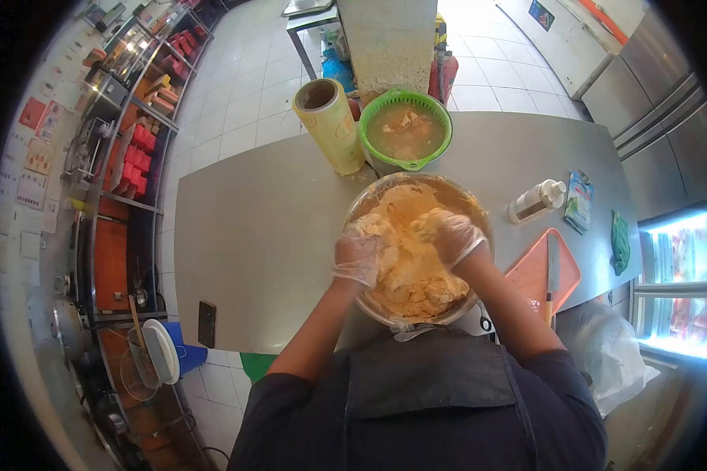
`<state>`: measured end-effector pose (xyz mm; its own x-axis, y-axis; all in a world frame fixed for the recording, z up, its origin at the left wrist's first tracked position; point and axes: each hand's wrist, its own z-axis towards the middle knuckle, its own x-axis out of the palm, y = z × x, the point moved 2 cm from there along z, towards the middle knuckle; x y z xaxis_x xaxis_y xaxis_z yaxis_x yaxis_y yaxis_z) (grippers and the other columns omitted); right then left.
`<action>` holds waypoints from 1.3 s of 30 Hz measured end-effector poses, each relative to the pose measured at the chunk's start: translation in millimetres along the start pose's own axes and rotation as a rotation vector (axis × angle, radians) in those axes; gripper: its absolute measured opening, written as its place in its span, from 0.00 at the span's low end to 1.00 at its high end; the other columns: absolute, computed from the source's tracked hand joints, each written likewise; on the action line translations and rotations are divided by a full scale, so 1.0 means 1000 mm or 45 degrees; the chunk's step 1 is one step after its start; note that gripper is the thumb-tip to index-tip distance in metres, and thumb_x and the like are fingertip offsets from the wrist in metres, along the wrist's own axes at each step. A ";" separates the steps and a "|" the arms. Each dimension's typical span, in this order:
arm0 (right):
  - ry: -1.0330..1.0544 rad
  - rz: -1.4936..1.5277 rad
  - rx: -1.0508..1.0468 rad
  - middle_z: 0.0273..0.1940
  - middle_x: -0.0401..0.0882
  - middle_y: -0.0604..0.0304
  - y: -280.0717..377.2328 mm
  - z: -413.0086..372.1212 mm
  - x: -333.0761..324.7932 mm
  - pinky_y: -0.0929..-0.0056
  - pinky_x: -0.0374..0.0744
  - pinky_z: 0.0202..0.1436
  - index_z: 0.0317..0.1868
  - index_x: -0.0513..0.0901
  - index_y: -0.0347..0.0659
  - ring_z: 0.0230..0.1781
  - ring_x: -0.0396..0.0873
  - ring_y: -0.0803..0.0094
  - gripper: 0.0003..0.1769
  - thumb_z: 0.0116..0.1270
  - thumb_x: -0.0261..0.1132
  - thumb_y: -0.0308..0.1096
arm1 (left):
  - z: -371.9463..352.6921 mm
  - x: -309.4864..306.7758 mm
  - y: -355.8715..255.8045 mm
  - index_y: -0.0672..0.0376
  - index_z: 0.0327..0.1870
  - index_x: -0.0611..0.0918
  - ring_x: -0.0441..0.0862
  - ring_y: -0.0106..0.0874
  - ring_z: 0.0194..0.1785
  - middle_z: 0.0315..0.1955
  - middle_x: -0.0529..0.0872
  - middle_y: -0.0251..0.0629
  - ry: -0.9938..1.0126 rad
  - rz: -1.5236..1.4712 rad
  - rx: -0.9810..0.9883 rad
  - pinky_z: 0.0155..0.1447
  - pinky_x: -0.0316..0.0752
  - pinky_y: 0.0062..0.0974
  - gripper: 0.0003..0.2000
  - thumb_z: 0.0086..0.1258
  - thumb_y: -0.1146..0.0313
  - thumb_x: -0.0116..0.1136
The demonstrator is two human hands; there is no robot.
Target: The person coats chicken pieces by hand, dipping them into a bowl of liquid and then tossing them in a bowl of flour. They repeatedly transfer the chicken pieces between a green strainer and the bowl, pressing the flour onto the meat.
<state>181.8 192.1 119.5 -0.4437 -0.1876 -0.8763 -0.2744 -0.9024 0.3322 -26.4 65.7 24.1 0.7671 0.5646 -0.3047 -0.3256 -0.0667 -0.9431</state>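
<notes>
A wide metal bowl (pixel 360 206) holds orange-yellow flour (pixel 408 202), with a lumpy, clumped heap (pixel 416 297) on its near side. Both hands wear clear plastic gloves and work inside it. At the bowl's left side is my left hand (pixel 360 257), its fingers coated and smeared in the flour. My right hand (pixel 454 238) is over the right half, fingers curled in around something pale and flour-covered that I cannot make out. Beyond the bowl stands a green strainer basket (pixel 369 118) in a container of cloudy liquid with pale pieces.
A large roll of plastic film (pixel 330 133) stands behind the bowl. To the right are a white-capped bottle (pixel 538 201), a packet (pixel 579 202), a green cloth (pixel 620 243) and a knife (pixel 554 267) on a pink cutting board (pixel 532 263). A phone (pixel 206 324) lies at the left table edge.
</notes>
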 end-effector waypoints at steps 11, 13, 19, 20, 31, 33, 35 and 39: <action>0.181 0.416 0.539 0.41 0.86 0.46 0.011 -0.004 -0.008 0.54 0.82 0.47 0.49 0.85 0.40 0.44 0.84 0.46 0.13 0.64 0.62 0.26 | 0.012 0.020 0.001 0.62 0.39 0.85 0.87 0.48 0.37 0.32 0.89 0.48 0.210 0.526 0.005 0.42 0.82 0.43 0.14 0.67 0.58 0.65; 0.218 0.364 0.528 0.41 0.86 0.46 0.007 -0.004 -0.008 0.54 0.82 0.47 0.48 0.85 0.40 0.44 0.84 0.46 0.13 0.64 0.62 0.27 | 0.016 0.023 -0.011 0.62 0.39 0.85 0.87 0.50 0.37 0.33 0.88 0.50 0.139 0.477 -0.139 0.43 0.82 0.44 0.14 0.68 0.59 0.64; 0.120 0.323 0.552 0.41 0.86 0.45 0.007 0.001 -0.014 0.53 0.82 0.47 0.47 0.85 0.40 0.43 0.84 0.45 0.12 0.64 0.62 0.28 | 0.008 0.022 -0.021 0.64 0.41 0.85 0.87 0.53 0.39 0.34 0.88 0.54 0.059 0.258 -0.080 0.45 0.82 0.44 0.14 0.67 0.60 0.64; 0.131 0.310 0.505 0.41 0.86 0.45 0.011 0.000 -0.007 0.53 0.82 0.47 0.47 0.85 0.40 0.43 0.84 0.45 0.12 0.65 0.62 0.28 | 0.006 0.027 -0.017 0.64 0.42 0.85 0.87 0.53 0.39 0.34 0.88 0.55 0.117 0.227 -0.173 0.45 0.82 0.44 0.14 0.67 0.60 0.65; -0.046 -0.012 -0.064 0.40 0.85 0.50 -0.030 0.077 -0.057 0.56 0.81 0.48 0.40 0.86 0.40 0.44 0.83 0.52 0.08 0.66 0.61 0.29 | -0.017 -0.006 0.002 0.60 0.53 0.86 0.87 0.45 0.50 0.47 0.89 0.46 0.225 0.245 0.627 0.54 0.84 0.38 0.13 0.71 0.68 0.64; -0.037 -0.011 0.115 0.41 0.84 0.51 -0.033 0.105 -0.066 0.56 0.82 0.49 0.39 0.86 0.40 0.46 0.83 0.52 0.08 0.65 0.61 0.30 | -0.018 -0.001 0.027 0.59 0.56 0.85 0.87 0.43 0.53 0.49 0.89 0.45 0.227 0.026 0.422 0.56 0.84 0.37 0.14 0.71 0.69 0.63; 0.072 -0.214 0.303 0.43 0.85 0.50 -0.049 0.125 -0.067 0.57 0.82 0.50 0.39 0.85 0.39 0.48 0.84 0.52 0.08 0.65 0.60 0.30 | -0.015 0.001 0.033 0.59 0.58 0.84 0.87 0.43 0.53 0.50 0.89 0.45 0.170 0.184 0.566 0.57 0.83 0.37 0.16 0.72 0.68 0.63; 0.136 -0.518 0.209 0.45 0.85 0.47 -0.081 0.155 -0.039 0.56 0.82 0.53 0.41 0.86 0.37 0.49 0.84 0.50 0.09 0.66 0.59 0.29 | -0.017 -0.004 0.018 0.59 0.60 0.83 0.88 0.43 0.53 0.51 0.88 0.45 0.150 0.387 0.816 0.57 0.84 0.37 0.17 0.72 0.67 0.62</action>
<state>89.2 332.1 180.5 -0.1839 0.1228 -0.9752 -0.5436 -0.8394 -0.0032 -26.1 47.7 5.8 0.6338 0.5029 -0.5877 -0.7669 0.3099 -0.5619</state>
